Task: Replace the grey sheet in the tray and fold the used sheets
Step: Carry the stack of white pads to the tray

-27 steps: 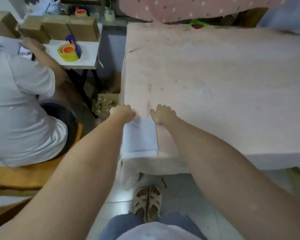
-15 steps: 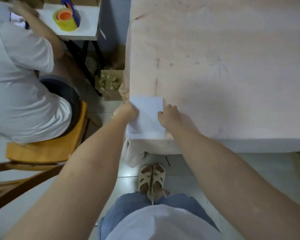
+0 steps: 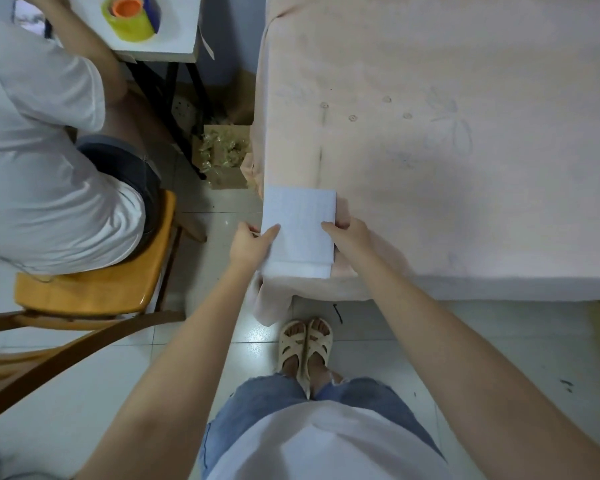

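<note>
Pale grey folded sheet (image 3: 300,223) lies on pink-covered table (image 3: 465,98), near front-left corner. L hand (image 3: 250,242) pinches its left edge, R hand (image 3: 352,237) pinches right edge, thumbs on top.

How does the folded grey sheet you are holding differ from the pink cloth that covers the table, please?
The folded grey sheet is small, pale blue-grey and folded into a neat rectangle; the pink cloth is large, peach-pink and spread flat. The sheet is pinched at its sides by the left hand and right hand; the cloth drapes over the table edge, unheld. The cloth shows faint marks; the sheet looks clean. Both are soft sheets.
</note>
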`<state>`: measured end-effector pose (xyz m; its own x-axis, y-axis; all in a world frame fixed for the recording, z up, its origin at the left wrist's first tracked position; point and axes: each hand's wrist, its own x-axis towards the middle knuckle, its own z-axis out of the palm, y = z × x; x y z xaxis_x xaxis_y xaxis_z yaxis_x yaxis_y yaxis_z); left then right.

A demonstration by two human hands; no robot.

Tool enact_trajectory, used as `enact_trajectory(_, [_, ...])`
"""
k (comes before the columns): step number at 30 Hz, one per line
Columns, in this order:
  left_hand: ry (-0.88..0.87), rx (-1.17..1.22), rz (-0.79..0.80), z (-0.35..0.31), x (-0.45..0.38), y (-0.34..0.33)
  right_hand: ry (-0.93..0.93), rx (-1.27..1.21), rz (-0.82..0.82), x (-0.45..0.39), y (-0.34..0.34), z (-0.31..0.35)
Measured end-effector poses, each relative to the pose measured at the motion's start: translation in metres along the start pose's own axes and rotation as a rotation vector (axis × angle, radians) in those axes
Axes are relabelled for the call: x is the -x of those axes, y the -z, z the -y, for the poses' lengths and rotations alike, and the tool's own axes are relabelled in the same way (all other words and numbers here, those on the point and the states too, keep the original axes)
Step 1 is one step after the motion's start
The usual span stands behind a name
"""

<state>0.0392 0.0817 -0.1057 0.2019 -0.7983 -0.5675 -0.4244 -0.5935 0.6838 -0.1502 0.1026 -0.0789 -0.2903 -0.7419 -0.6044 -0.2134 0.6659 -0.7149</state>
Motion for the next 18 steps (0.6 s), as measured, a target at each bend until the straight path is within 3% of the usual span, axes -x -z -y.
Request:
enact_trajectory(9, [-0.054,0.219,0.055,-0.003,0.027,0.006,0.012,-0.295,0.124,0.021,-0.001,-0.013])
enact_trajectory(14, [0.022,0.504,0.292,-0.005,0.047,0.020,-0.007,-0.435,0.170,0.034,0.008,-0.024])
enact_trajectory(18, [-0.018,0.606,0.408,-0.003,0.059,0.025,0.015,-0.528,0.238,0.048,0.016,-0.039])
